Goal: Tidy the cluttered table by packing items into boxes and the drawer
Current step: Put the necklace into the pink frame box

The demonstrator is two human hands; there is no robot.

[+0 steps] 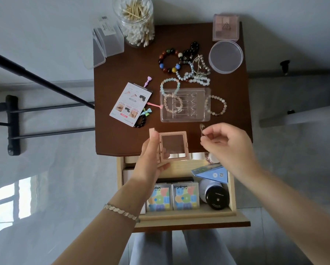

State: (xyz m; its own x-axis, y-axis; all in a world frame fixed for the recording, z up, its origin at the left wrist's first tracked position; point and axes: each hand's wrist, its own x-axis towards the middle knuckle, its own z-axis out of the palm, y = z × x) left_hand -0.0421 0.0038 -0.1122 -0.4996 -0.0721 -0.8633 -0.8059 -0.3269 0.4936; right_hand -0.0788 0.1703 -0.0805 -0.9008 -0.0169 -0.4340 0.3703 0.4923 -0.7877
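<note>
My left hand [150, 159] holds a small pink box [173, 145] with a clear window, lid swung open, above the table's near edge. To its right, my right hand [227, 144] pinches a tiny pale earring [201, 128] between thumb and forefinger. On the brown table [122, 138] lie several bead bracelets [169, 60], a clear plastic tray [185, 105] and a printed card [130, 104]. Below the table edge the wooden drawer [233, 192] stands pulled out, holding Hydron boxes [185, 196], a black and white bottle [215, 196] and a blue packet [212, 174].
At the back stand a jar of cotton swabs [135, 20], a clear box [106, 44] with its lid off, a pink palette case [226, 27] and a round clear container [226, 56]. A black metal rack [13, 125] is at the left.
</note>
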